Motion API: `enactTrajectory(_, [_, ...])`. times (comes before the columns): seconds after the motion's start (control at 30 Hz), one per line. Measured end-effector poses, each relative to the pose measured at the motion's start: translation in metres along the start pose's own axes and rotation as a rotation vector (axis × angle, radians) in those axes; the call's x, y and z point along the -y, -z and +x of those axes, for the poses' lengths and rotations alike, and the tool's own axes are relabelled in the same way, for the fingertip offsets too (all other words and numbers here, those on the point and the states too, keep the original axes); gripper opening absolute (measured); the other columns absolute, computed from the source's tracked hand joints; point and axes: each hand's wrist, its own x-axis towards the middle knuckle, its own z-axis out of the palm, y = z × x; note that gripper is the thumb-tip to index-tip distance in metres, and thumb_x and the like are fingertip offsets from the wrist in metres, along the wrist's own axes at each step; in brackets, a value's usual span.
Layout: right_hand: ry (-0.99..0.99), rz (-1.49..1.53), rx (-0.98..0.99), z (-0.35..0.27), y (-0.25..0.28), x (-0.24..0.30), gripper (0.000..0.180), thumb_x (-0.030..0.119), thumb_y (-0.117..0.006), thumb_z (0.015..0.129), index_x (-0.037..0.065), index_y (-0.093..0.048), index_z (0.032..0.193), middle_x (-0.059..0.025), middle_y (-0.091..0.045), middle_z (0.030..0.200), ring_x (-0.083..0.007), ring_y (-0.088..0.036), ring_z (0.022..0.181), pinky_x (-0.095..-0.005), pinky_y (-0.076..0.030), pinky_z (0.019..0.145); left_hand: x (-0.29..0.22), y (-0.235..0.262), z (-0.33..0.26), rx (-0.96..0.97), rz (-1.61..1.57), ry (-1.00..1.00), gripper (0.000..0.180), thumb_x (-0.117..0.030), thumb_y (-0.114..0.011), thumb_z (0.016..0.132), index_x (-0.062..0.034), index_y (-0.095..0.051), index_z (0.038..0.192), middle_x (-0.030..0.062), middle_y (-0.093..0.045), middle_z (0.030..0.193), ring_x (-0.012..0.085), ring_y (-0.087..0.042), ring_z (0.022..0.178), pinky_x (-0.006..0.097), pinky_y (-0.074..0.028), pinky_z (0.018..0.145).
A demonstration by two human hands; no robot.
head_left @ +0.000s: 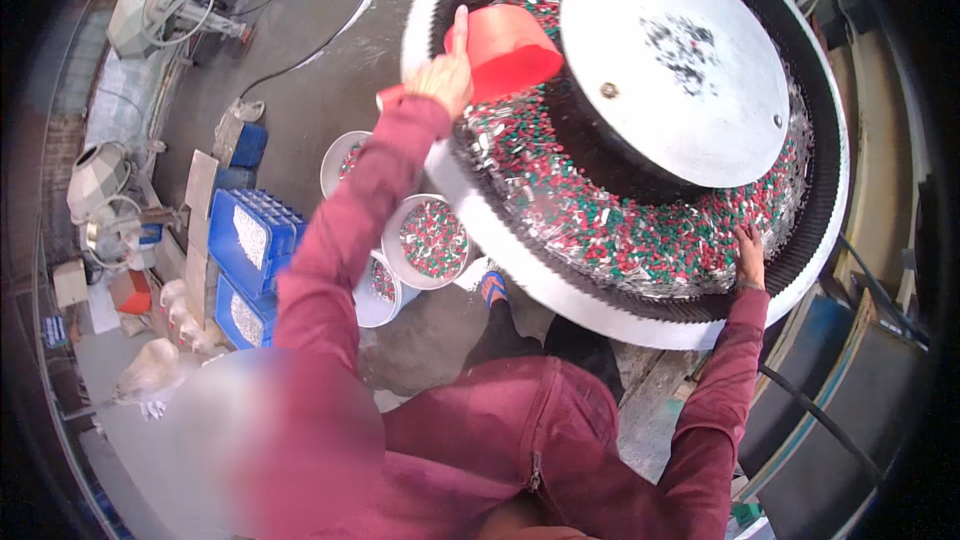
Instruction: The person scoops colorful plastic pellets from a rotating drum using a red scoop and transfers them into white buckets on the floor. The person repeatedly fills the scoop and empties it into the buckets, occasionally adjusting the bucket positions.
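Note:
My left hand (442,75) grips the handle of a red plastic scoop (505,52), held over the ring of red, green and white small pieces (600,230) in a large round tub machine (540,280). My right hand (748,248) rests flat on the pieces near the tub's black toothed inner wall at the right. A grey round cap (680,60) covers the machine's centre. Both sleeves are maroon.
Three white buckets (432,238) with the same mixed pieces stand on the concrete floor left of the tub. Blue crates (250,235) of silvery parts are stacked further left. A black cable (310,50) loops across the floor. Metal frames lie at the right.

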Motion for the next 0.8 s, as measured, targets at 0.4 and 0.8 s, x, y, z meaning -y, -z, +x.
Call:
enactTrajectory(0.4, [-0.210, -0.846, -0.342, 0.122, 0.012, -0.104, 0.055, 0.046, -0.038, 0.084, 0.000, -0.058, 0.108, -0.0271, -0.058, 0.103, -0.0449, -0.055, 0.095, -0.0482, -0.042, 0.084, -0.056, -0.183, -0.021, 0.457, 0.379, 0.142, 0.084, -0.016, -0.047, 0.082, 0.0013, 0.013, 0.138, 0.0186, -0.065, 0.089, 0.0268, -0.066, 0.063, 0.039, -0.052, 0.060])
enactTrajectory(0.8, [-0.186, -0.267, 0.480, 0.000, -0.075, -0.045, 0.058, 0.047, -0.054, 0.077, -0.003, -0.061, 0.106, -0.0143, -0.063, 0.100, -0.0243, -0.058, 0.091, -0.0335, -0.043, 0.081, -0.258, -0.214, -0.144, 0.959, -0.707, 0.484, 0.087, -0.016, -0.044, 0.085, 0.0013, 0.028, 0.130, 0.0121, -0.056, 0.062, 0.0216, -0.052, 0.042, 0.034, -0.043, 0.038])
